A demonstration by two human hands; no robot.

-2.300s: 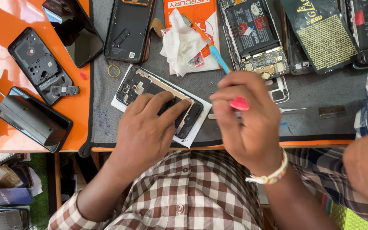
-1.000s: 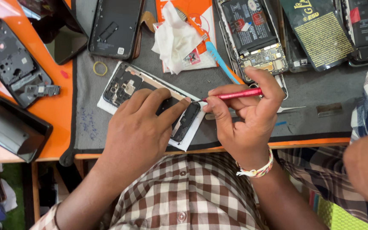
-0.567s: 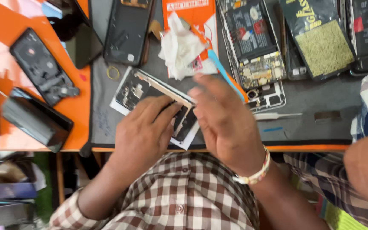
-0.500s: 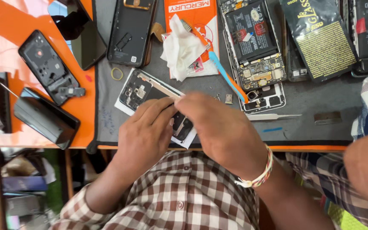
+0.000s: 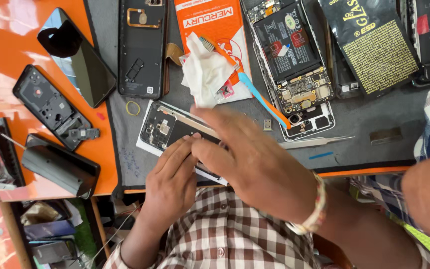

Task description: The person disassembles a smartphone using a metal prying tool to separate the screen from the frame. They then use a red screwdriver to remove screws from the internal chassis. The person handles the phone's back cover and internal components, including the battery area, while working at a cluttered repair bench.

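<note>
An opened phone [image 5: 162, 127] with bare circuit parts lies on a white sheet [image 5: 143, 144] near the front of the grey mat [image 5: 364, 114]. My left hand [image 5: 172, 182] presses its fingers down on the phone's near edge. From the right, my right hand [image 5: 255, 162] reaches over the phone, palm down, with its fingers stretched across the frame and its thumb beside my left fingertips. Whatever is under the palm is hidden. No tool shows in either hand.
Tweezers [image 5: 314, 143], a blue toothbrush [image 5: 260, 99], a crumpled white tissue [image 5: 202, 72] and a second opened phone [image 5: 289, 55] lie behind. A black back cover [image 5: 142, 47] and phone parts [image 5: 53, 107] sit at the left. Another person's arm [image 5: 429, 194] is at the right edge.
My right hand held a red-handled tool a second ago; it has since swung left over the phone and the tool is out of sight. My left hand stayed on the phone.
</note>
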